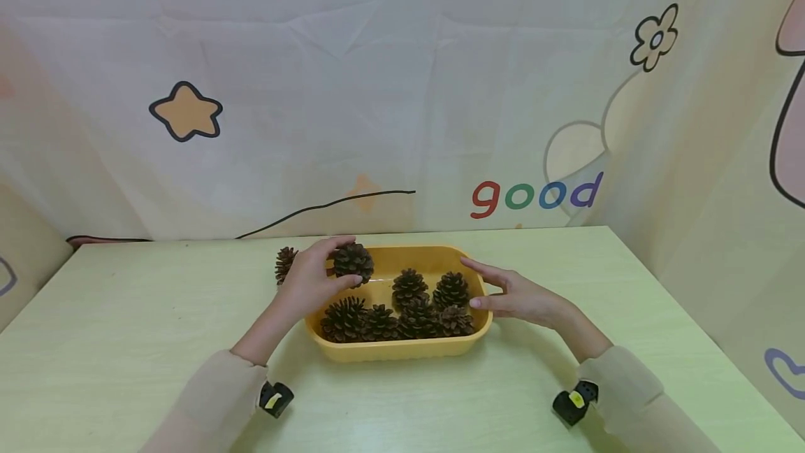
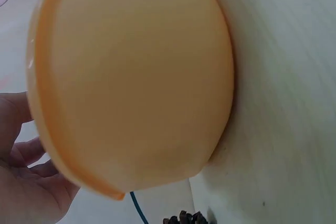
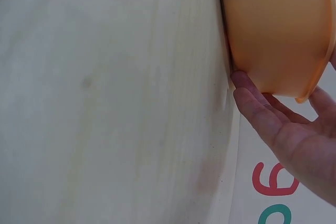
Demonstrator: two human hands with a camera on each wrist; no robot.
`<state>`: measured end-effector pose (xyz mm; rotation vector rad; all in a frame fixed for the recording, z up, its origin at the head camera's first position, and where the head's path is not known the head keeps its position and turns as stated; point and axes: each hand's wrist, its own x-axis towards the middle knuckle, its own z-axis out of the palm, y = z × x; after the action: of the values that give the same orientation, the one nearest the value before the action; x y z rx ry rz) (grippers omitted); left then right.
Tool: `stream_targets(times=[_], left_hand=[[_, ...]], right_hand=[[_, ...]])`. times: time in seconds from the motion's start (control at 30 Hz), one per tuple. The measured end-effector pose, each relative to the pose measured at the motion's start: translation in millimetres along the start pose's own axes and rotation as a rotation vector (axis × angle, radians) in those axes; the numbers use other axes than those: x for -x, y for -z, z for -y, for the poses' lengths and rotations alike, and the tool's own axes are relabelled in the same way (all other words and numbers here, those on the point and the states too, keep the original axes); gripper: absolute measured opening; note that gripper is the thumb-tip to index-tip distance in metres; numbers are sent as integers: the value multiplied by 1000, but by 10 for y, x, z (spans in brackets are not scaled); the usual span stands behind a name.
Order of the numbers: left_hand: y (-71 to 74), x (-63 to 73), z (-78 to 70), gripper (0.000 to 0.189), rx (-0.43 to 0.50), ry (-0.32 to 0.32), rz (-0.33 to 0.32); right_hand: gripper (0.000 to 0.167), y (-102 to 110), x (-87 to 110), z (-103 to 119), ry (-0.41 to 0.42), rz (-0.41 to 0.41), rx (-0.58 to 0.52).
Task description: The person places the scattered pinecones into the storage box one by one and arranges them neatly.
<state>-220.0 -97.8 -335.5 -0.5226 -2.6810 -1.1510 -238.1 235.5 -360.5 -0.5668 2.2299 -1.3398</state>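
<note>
A brown pine cone (image 1: 353, 262) is held by my left hand (image 1: 309, 281) between thumb and fingers, over the left end of a yellow plastic basin (image 1: 399, 351). Inside the basin sit several more pine cones (image 1: 418, 317), mostly along its near side and right half. My right hand (image 1: 525, 298) holds the basin's right end, the thumb at the rim and the fingers along the outer wall, as the right wrist view shows. In the left wrist view the basin's outer wall (image 2: 142, 77) fills the middle, and the held pine cone is hidden there.
Another pine cone (image 1: 285, 263) stands on the table left of the basin, partly behind my left hand. The pale wooden table (image 1: 157, 341) reaches back to a printed cloth backdrop (image 1: 302, 110). Black wrist cameras (image 1: 275, 398) sit at both sleeves.
</note>
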Motion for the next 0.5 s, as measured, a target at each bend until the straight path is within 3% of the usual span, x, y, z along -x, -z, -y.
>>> stream_targets(times=[0.23,0.5], left_hand=[[-140,-32,-1,58,-3,-39,40],[-228,-89,22,58,-9,-32,69]], right_hand=[[76,7,-10,-20,4,2,9],[77,11,-8,-21,3,0,10]])
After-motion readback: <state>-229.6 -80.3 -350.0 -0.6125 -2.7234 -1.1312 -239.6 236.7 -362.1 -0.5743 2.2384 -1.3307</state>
